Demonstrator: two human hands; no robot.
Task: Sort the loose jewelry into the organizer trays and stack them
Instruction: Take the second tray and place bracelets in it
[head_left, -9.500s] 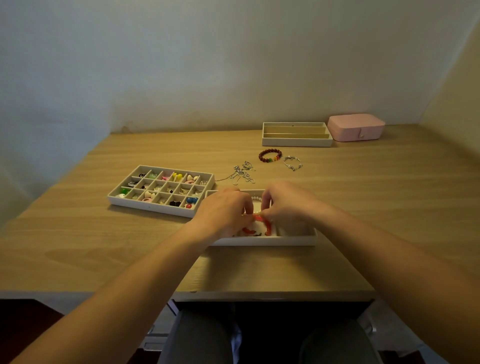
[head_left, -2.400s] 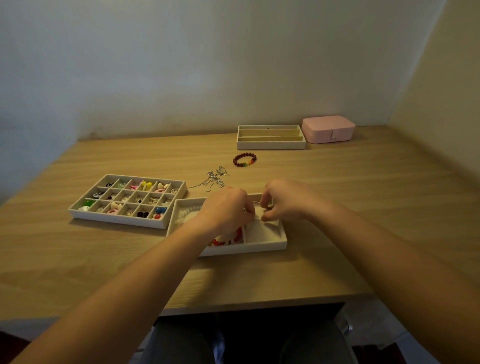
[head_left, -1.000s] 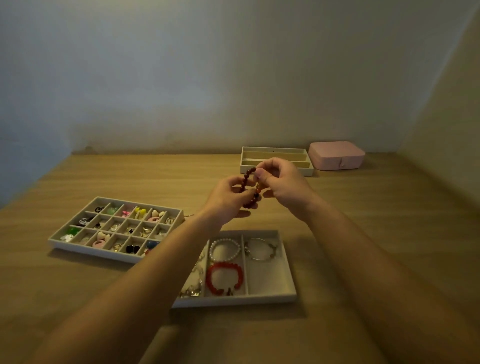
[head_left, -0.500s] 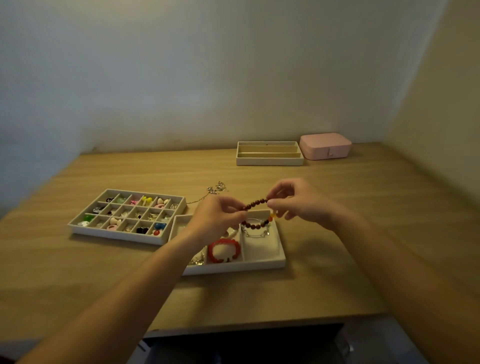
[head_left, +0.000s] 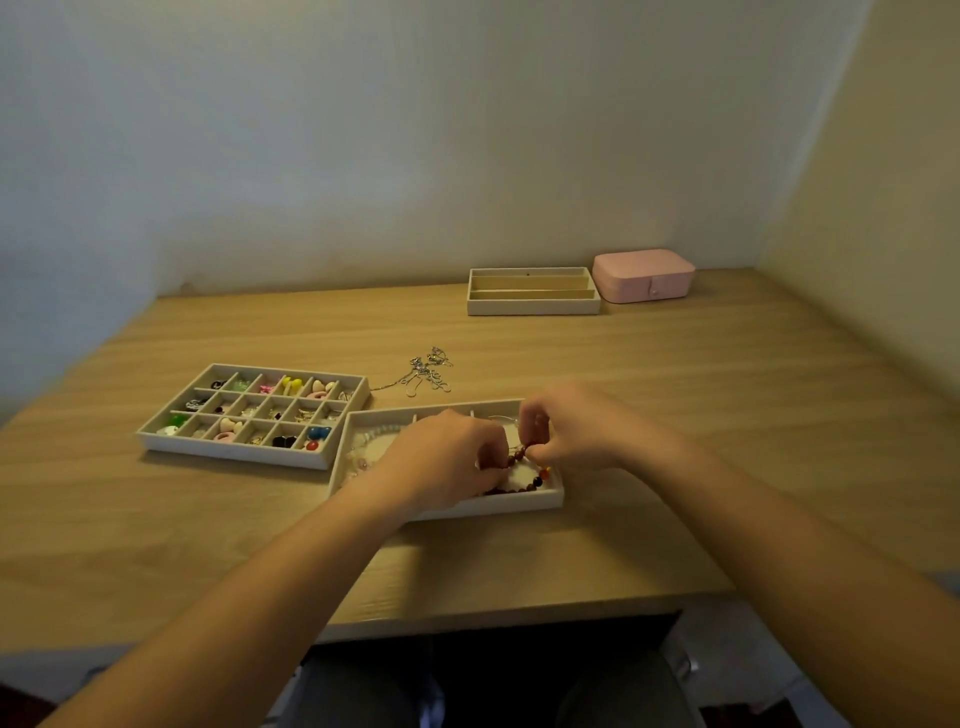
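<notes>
A dark red beaded bracelet (head_left: 525, 470) with a few coloured beads hangs between both hands, low over the right compartment of the bracelet tray (head_left: 524, 503). My left hand (head_left: 447, 460) pinches its left end and covers the tray's middle. My right hand (head_left: 566, 434) pinches its upper end. A white pearl bracelet (head_left: 376, 435) shows in the tray's left part. A grid tray (head_left: 228, 451) of small earrings and rings lies to the left. Silver necklaces (head_left: 428, 371) lie loose on the table behind the trays.
An empty long-slot tray (head_left: 532, 306) and a pink jewelry box (head_left: 643, 274) stand at the back right by the wall. The wooden table's front edge (head_left: 467, 626) is just below my forearms. Walls close the back and right sides.
Both hands have brought the beaded bracelet down from above the table into the bracelet tray's right compartment. Earlier it was picked up from the table behind the trays.
</notes>
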